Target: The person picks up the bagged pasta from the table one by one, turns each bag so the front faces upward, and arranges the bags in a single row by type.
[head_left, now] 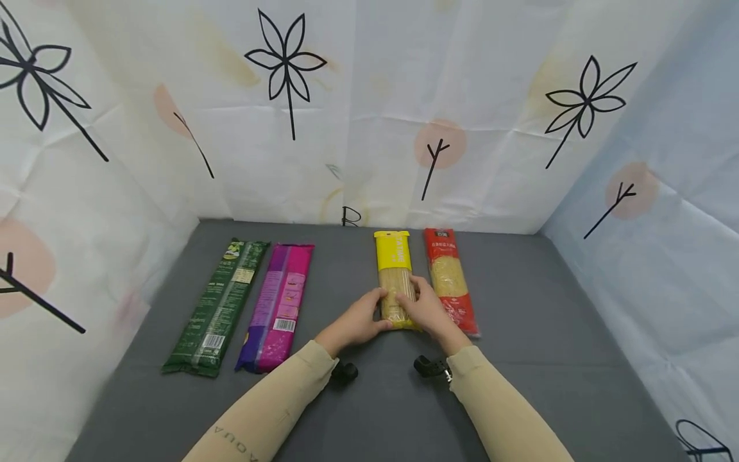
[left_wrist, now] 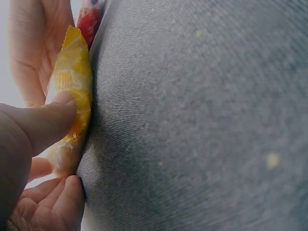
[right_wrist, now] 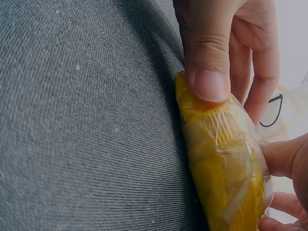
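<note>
The yellow pack (head_left: 394, 255) lies on the grey bench (head_left: 375, 414), right of the middle as the person sees it, its long side running away from them and its clear window showing pale sticks. Both hands are on it. The left hand (head_left: 358, 319) is partly closed around the near left corner, thumb pressed to the near end and bent fingers at the left edge. The right hand (head_left: 428, 308) is partly closed as well, its thumb over the clear window and its fingers at the right edge; some of those fingertips I can't make out.

Just right of it is the red pack (head_left: 447, 264), slightly tilted, beside the right hand. Over to the left, well apart, the pink pack (head_left: 287, 289) and the green pack (head_left: 222, 308) lie near each other, both slanted. Pale sleeves (head_left: 271, 401) cover the forearms, and patterned cloth (head_left: 364, 83) hangs behind the bench.
</note>
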The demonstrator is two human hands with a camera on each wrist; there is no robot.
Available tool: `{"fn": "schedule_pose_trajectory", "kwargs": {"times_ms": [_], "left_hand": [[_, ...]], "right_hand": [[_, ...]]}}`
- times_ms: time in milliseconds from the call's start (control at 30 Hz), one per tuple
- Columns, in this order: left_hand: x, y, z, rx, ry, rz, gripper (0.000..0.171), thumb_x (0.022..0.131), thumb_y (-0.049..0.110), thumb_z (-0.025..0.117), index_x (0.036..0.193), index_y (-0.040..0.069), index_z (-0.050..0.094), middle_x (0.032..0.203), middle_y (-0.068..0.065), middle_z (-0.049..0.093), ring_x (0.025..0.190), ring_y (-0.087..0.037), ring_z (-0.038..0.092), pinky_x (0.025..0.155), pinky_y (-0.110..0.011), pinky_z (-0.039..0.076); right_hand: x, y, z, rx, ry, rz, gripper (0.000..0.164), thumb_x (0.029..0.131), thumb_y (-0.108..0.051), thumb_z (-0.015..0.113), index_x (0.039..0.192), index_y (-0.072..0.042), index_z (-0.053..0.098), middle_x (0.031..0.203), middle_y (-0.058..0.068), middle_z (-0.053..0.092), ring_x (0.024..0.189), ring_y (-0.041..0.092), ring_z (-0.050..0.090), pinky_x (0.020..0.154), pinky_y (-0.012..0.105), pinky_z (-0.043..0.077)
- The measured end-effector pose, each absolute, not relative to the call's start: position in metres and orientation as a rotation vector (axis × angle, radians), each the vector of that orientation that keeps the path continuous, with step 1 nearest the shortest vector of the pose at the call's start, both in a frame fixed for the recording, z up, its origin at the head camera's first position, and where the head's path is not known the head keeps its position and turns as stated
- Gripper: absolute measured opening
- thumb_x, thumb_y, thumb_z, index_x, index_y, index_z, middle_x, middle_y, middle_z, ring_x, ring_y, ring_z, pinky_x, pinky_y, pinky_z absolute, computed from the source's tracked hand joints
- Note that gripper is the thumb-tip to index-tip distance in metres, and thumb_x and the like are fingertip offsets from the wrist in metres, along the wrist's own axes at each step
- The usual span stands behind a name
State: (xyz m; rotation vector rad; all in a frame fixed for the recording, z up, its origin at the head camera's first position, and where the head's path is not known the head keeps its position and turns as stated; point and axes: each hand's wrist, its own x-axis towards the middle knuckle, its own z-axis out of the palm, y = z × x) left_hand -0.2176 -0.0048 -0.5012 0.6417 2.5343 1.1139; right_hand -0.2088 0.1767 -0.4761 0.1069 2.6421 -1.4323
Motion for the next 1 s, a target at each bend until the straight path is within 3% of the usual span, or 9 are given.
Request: {"fn": "schedule_pose_trajectory", "kwargs": {"times_ms": [533, 867, 1000], "left_hand": [[-0.214, 0.000, -0.501, 0.569, 2.356, 1.358, 0.076, 0.087, 0.027, 0.075, 0.148, 0.008, 0.034, 0.148, -0.010, 0.037, 0.131, -0.021, 0.044, 0.104, -0.032, 0.039], [-0.216, -0.032, -0.477, 0.486, 2.318, 1.525, 0.065, 0.093, 0.017, 0.067, 0.148, 0.008, 0.035, 0.148, -0.011, 0.039, 0.129, -0.031, 0.046, 0.100, -0.044, 0.043], [-0.220, -0.055, -0.465, 0.463, 2.404, 1.578, 0.060, 0.093, 0.013, 0.067, 0.146, 0.008, 0.039, 0.145, -0.013, 0.043, 0.126, -0.033, 0.049, 0.098, -0.045, 0.045]], "right_hand": [[-0.205, 0.183, -0.477, 0.113, 2.688, -1.465, 0.064, 0.096, -0.025, 0.062, 0.147, -0.003, 0.032, 0.134, 0.019, 0.050, 0.111, 0.029, 0.056, 0.084, 0.044, 0.052], [-0.204, 0.164, -0.464, 0.069, 2.881, -1.588, 0.059, 0.093, -0.025, 0.066, 0.141, -0.003, 0.040, 0.130, 0.018, 0.047, 0.112, 0.030, 0.052, 0.092, 0.046, 0.047], [-0.201, 0.144, -0.460, -0.027, 2.827, -1.794, 0.052, 0.093, -0.025, 0.067, 0.137, -0.006, 0.045, 0.127, 0.019, 0.051, 0.106, 0.025, 0.055, 0.091, 0.041, 0.048]]}}
